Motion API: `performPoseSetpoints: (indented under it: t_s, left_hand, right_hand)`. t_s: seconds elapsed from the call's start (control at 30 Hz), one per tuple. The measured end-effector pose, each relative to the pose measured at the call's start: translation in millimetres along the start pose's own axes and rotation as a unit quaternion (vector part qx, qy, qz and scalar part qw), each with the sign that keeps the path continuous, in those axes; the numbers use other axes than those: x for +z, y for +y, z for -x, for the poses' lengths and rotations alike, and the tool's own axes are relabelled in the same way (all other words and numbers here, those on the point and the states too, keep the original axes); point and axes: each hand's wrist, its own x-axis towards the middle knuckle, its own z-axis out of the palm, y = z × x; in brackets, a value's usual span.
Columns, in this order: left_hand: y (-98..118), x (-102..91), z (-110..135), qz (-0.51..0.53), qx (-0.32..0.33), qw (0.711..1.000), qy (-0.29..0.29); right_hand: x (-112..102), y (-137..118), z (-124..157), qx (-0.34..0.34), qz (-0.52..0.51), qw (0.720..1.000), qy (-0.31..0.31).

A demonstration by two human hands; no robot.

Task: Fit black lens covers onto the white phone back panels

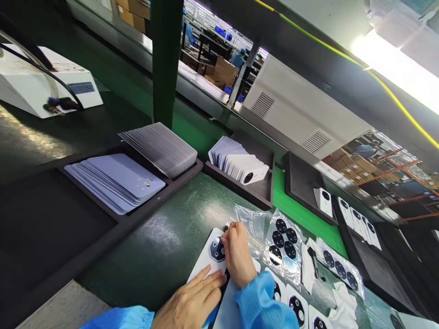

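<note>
My left hand (192, 301) lies flat with fingers stretched out, pressing down a white phone back cover (208, 262) on the green bench. My right hand (238, 253) rests on the same cover beside its dark round camera ring (217, 249), fingers curled together at the ring's edge as if pinching something too small to name. Both sleeves are light blue. A clear plastic bag (252, 224) lies just beyond my right hand.
Clear sheets of black round camera pieces (284, 242) lie to the right, with more white covers (297, 308) below. Dark trays hold stacked lilac covers (120, 180), grey cards (161, 146) and white covers (240, 162). A green post (166, 59) stands behind; a white machine (41, 82) sits far left.
</note>
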Motion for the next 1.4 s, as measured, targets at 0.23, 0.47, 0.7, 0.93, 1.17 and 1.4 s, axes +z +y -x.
performPoseSetpoints:
  t_s: [0.23,0.47,0.7,0.93,1.17,1.4]
  left_hand:
    - [3,-30.1,-14,-0.004,0.024,1.000,0.009]
    - [9,-60.1,-28,-0.068,0.060,0.996,0.021]
    - [10,-61.1,-32,-0.092,0.070,0.993,0.030]
    - [10,-62.1,-29,-0.065,0.052,0.996,0.015]
    - [7,-66.2,-32,-0.078,0.095,0.992,-0.003]
    - [6,-65.6,-30,-0.068,0.091,0.993,-0.013]
  right_hand:
    - [-2,3,3,-0.042,0.012,0.999,-0.010]
    - [-3,3,1,-0.040,0.004,0.999,-0.005]
    - [1,6,3,-0.006,-0.031,0.999,0.005]
    - [-17,-2,-8,0.016,-0.060,0.995,-0.072]
    - [-20,-4,-20,0.043,-0.058,0.990,-0.122]
    - [-18,-3,-35,0.046,-0.030,0.986,-0.155]
